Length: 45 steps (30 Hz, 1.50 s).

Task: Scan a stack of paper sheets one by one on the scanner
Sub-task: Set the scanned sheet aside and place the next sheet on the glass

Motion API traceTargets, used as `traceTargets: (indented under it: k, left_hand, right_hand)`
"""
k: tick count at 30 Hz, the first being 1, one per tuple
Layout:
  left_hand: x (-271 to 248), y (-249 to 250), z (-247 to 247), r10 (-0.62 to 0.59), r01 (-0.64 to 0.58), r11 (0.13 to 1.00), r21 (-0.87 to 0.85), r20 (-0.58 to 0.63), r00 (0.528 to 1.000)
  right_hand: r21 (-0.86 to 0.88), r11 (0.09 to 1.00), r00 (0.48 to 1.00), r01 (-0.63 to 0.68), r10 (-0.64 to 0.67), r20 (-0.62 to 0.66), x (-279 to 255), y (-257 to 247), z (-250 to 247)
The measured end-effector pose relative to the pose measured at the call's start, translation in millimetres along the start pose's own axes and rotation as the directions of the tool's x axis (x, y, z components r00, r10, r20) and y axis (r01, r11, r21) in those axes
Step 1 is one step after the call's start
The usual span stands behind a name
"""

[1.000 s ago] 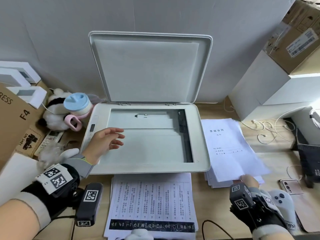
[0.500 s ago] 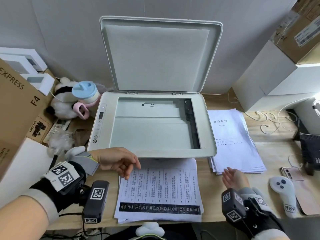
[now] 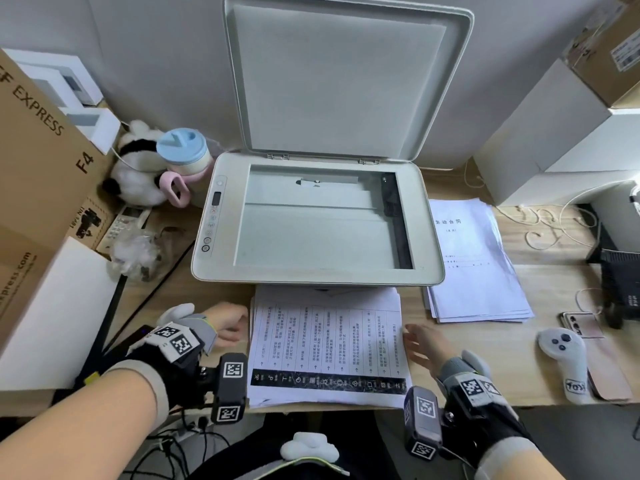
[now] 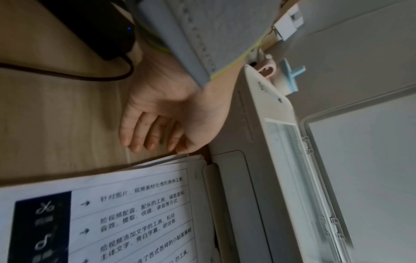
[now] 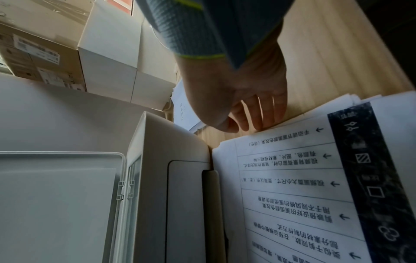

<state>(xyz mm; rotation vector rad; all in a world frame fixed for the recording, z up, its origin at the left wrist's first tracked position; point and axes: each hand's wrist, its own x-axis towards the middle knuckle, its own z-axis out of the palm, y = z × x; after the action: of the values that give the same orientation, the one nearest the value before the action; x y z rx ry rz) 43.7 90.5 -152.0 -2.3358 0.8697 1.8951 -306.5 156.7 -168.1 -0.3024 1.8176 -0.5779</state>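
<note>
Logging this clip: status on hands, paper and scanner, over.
Left hand and right hand open, flanking the stack, nothing gripped. Scanner lid up, glass bare. Second pile right of scanner. Nothing in the way.

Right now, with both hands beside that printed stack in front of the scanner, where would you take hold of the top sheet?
Probably by the top sheet at its right edge, near the right hand. It lies flat, so nothing gives a grip from above; the fingertips already reach that edge and could peel it up from the side.
</note>
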Motion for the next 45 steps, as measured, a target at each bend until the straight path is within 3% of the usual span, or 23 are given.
traceTargets:
  k: [4,8,18,22,27,30,34,40,45]
  left_hand:
    - [4.7,-5.0,11.2,-0.008,0.009,0.999,-0.045,0.020,1.000]
    - [9.2,-10.1,19.5,0.004,-0.008,0.997,-0.080,-0.056,0.998]
    - [11.7,-17.3,18.4,0.096,-0.086,0.993,0.077,-0.138,0.986]
    - [2.5,-18.7,21.5,0.092,-0.092,0.996,0.002,-0.042,0.995]
    - [-4.8,-22.4,14.5,0.133,-0.139,0.990,0.020,0.181,0.974]
    - [-10.6,-18.4,10.9,0.243,-0.259,0.965,0.041,0.227,0.943]
    - [-32.1,-0.4,9.2,0.410,-0.401,0.912,-0.089,0.259,0.875]
    - [-76.3,55.6,-10.4,0.667,-0.622,0.740,-0.255,0.161,0.728]
    - [-86.8,101.0,-40.2,0.681,-0.680,0.590,-0.436,-0.184,0.709]
  right_hand:
    - [-0.026,1.000,1.000,-0.009,0.010,0.007,0.5,2.6,2.6]
    - [-0.058,0.998,1.000,0.005,-0.006,-0.006,-1.6,2.3,4.9]
    - [-0.122,0.992,1.000,-0.021,0.020,-0.013,-2.7,7.2,2.7]
    - [-0.121,0.993,0.995,-0.003,0.015,0.096,-7.1,11.5,-0.3]
    - [-0.099,0.994,0.988,0.049,-0.034,0.152,-13.3,16.4,-3.6]
    - [-0.032,0.997,0.988,0.072,-0.067,0.142,-16.7,15.8,-5.3]
    - [0.101,0.995,0.981,0.004,-0.023,0.191,-15.9,11.5,-16.5]
    - [0.228,0.971,0.969,0.069,-0.119,0.216,-25.2,-21.4,-33.9]
    - [0.305,0.940,0.911,0.155,-0.255,0.323,-42.3,-58.7,-35.3]
